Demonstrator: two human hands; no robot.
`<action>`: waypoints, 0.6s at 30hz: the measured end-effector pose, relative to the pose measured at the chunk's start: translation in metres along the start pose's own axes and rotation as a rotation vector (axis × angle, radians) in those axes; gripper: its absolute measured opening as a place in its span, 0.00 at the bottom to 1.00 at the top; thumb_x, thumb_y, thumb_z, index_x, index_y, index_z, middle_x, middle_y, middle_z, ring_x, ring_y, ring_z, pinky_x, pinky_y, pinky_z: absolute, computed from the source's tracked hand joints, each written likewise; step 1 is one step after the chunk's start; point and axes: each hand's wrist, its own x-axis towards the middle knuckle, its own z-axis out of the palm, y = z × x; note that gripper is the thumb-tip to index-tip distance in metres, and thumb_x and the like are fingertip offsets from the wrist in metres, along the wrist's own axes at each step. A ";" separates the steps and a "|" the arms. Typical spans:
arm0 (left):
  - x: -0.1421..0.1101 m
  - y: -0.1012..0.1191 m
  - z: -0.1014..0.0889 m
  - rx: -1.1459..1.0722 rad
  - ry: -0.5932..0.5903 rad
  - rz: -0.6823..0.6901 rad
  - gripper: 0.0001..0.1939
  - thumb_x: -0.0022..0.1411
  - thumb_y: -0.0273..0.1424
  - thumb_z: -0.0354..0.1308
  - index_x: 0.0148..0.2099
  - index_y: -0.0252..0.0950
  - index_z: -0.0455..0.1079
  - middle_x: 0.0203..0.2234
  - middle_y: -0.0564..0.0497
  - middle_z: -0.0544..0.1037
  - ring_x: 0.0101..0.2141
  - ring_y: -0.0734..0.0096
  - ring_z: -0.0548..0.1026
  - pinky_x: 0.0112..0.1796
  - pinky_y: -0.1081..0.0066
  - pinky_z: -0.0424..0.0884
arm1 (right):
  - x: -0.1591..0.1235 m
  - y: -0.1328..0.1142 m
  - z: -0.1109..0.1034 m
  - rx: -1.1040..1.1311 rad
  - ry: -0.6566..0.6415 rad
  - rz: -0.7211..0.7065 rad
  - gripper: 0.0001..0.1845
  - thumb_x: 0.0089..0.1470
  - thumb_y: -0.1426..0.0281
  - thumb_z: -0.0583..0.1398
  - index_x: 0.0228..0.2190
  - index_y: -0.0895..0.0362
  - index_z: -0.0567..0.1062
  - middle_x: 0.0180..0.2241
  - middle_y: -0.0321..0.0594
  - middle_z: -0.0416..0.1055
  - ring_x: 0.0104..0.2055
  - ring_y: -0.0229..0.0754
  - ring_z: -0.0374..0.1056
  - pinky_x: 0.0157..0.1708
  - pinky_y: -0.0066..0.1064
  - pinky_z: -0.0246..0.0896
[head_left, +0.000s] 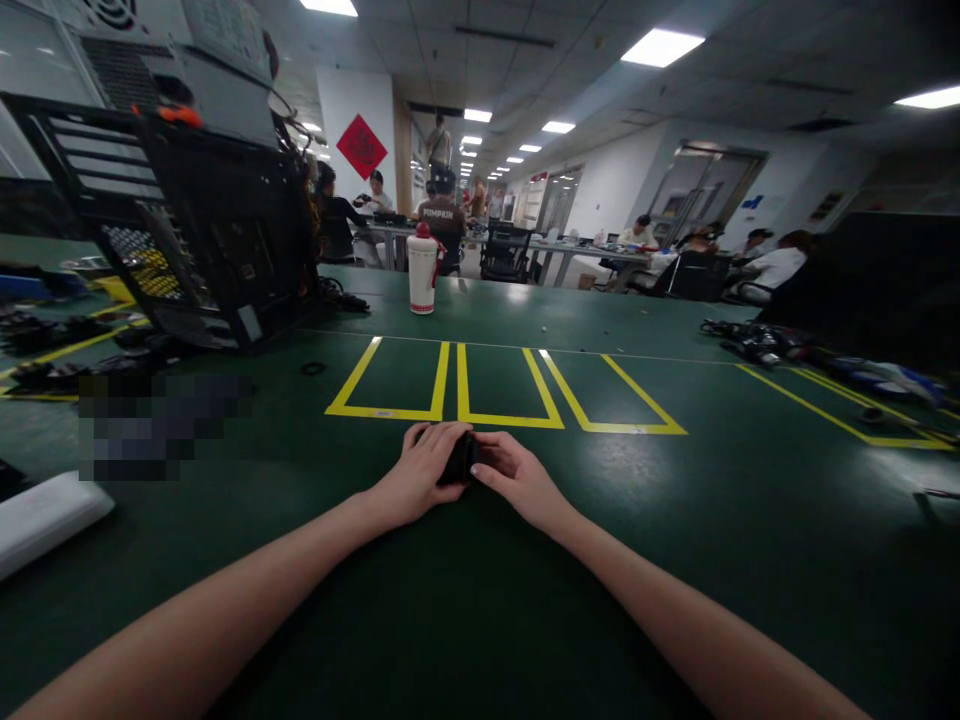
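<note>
Between my hands, low over the green table, is a small black box-like object; its exact kind I cannot make out. My left hand is closed around its left side, fingers over the top and thumb beneath. On the opposite side my right hand is curled, with its thumb and fingertips at the object's right edge. Just beyond the hands, strips of yellow tape mark out three frames on the table top.
An opened black computer case stands at the left, near a white and red cup. A white object lies at the left edge. Cables and parts lie at the right. Several people sit at farther tables.
</note>
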 end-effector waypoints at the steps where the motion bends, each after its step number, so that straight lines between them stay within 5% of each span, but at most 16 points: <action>1: 0.000 0.000 0.000 -0.003 -0.004 -0.001 0.29 0.54 0.29 0.55 0.55 0.40 0.47 0.51 0.45 0.61 0.51 0.60 0.59 0.53 0.54 0.47 | -0.001 0.001 0.000 0.002 -0.005 -0.007 0.19 0.47 0.74 0.58 0.43 0.54 0.64 0.44 0.40 0.64 0.49 0.41 0.61 0.50 0.39 0.57; 9: 0.000 -0.002 -0.001 -0.011 -0.014 -0.006 0.29 0.54 0.30 0.55 0.56 0.40 0.46 0.51 0.46 0.61 0.51 0.62 0.59 0.53 0.55 0.46 | 0.001 0.003 0.002 0.069 -0.002 0.012 0.12 0.48 0.71 0.58 0.38 0.53 0.65 0.39 0.37 0.66 0.44 0.41 0.66 0.43 0.36 0.63; 18: 0.000 -0.001 -0.003 -0.005 -0.025 0.004 0.30 0.54 0.30 0.55 0.56 0.40 0.46 0.51 0.46 0.60 0.52 0.61 0.59 0.53 0.54 0.46 | 0.000 -0.001 -0.001 0.001 -0.041 0.041 0.18 0.48 0.73 0.58 0.43 0.53 0.63 0.46 0.39 0.63 0.50 0.42 0.61 0.50 0.40 0.57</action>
